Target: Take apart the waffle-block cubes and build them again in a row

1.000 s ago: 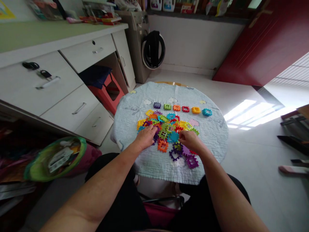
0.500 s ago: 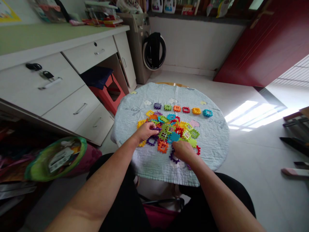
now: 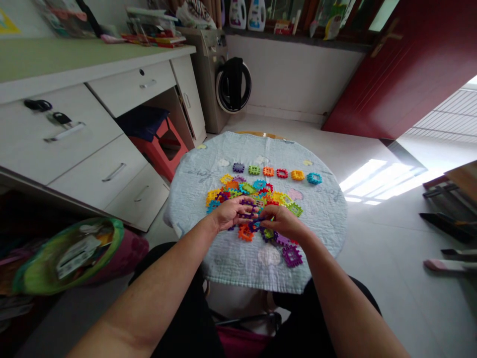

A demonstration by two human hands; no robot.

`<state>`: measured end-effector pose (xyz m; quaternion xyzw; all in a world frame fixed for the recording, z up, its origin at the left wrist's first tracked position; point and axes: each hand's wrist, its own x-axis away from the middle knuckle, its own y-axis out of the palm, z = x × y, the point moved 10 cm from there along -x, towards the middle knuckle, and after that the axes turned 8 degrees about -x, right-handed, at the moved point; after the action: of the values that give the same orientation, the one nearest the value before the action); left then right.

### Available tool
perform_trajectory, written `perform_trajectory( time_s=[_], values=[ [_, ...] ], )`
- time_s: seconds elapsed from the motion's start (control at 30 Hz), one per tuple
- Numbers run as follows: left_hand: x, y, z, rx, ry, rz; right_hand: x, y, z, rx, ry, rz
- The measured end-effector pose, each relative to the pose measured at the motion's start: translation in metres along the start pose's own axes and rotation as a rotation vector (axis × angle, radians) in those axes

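A heap of colourful plastic interlocking tiles [image 3: 257,194] lies on a small round table under a pale blue cloth [image 3: 223,248]. Beyond the heap, several single tiles form a row [image 3: 276,173], purple at the left and teal at the right. My left hand [image 3: 229,214] is closed on a purple tile [image 3: 248,205] just above the near side of the heap. My right hand [image 3: 285,223] meets it from the right, fingers pinched on another purple tile [image 3: 257,223]. The two hands almost touch. A loose purple tile [image 3: 291,255] lies near the table's front edge.
A white desk with drawers [image 3: 93,129] stands at the left, with a red stool [image 3: 160,144] under it. A green and pink bag [image 3: 74,253] sits on the floor at the near left. A washing machine [image 3: 227,74] and a red door [image 3: 410,64] stand behind.
Both hands have lifted off the heap and come together at the middle, each with a purple tile. The right hand moved up from the front edge, uncovering loose purple tiles there.
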<state>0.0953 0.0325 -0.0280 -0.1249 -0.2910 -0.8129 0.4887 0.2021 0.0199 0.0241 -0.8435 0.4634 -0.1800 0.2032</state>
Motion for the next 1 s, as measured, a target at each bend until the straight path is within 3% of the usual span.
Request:
perform_trajectory(
  time_s=[0.1,0.23,0.53,0.77,1.0],
  values=[
    [0.0,0.009,-0.008,0.01,-0.052,-0.07,-0.004,0.0,-0.005,0.035,-0.016,0.037],
    [0.0,0.013,-0.005,0.036,-0.049,-0.099,-0.005,-0.016,-0.004,0.138,0.017,0.228],
    [-0.007,0.001,-0.006,-0.057,-0.044,0.037,-0.005,-0.022,-0.012,0.247,-0.041,0.292],
    [-0.008,0.021,-0.01,-0.032,-0.009,-0.188,-0.007,-0.024,-0.013,0.074,-0.08,0.396],
    [-0.007,0.027,-0.016,0.133,-0.066,-0.24,-0.005,-0.026,-0.028,0.033,-0.216,0.496]
  ],
)
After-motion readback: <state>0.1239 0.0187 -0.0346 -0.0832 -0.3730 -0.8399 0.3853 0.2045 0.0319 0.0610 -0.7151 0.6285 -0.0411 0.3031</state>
